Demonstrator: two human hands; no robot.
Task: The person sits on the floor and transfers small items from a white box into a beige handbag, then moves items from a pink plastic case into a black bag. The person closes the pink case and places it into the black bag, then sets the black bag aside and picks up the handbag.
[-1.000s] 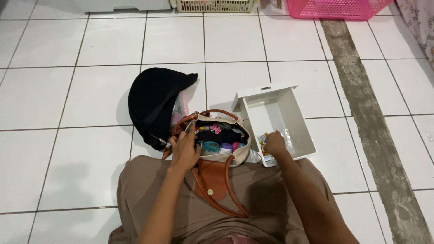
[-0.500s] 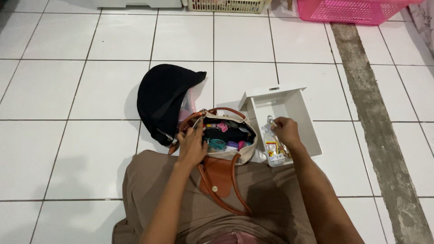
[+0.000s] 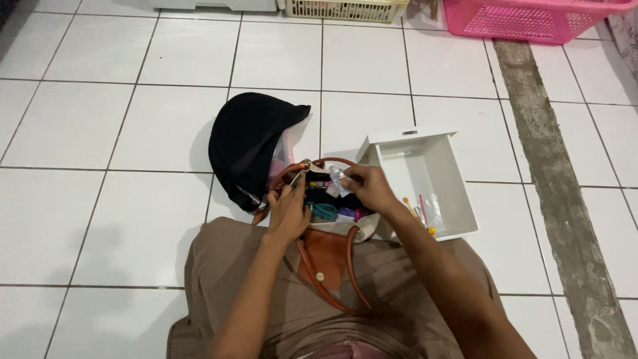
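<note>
A cream handbag (image 3: pixel 362 229) with brown leather handles and flap sits open on the floor against my lap, stuffed with small colourful items. My left hand (image 3: pixel 288 211) grips the bag's left rim and holds it open. My right hand (image 3: pixel 369 187) hovers over the bag's opening, fingers closed on a small clear plastic packet (image 3: pixel 337 181). To the right lies a white plastic drawer tray (image 3: pixel 458 199) holding a few small items at its near corner.
A black pouch (image 3: pixel 246 143) lies on the white tile floor left of the bag, over a clear pink-tinted packet. A pink basket (image 3: pixel 531 16) and a cream basket (image 3: pixel 342 8) stand at the far edge. A grey concrete strip (image 3: pixel 558 186) runs along the right.
My right hand lifted the clear packet out of the white tray and carried it left over the open bag. My left hand kept its hold on the bag's rim.
</note>
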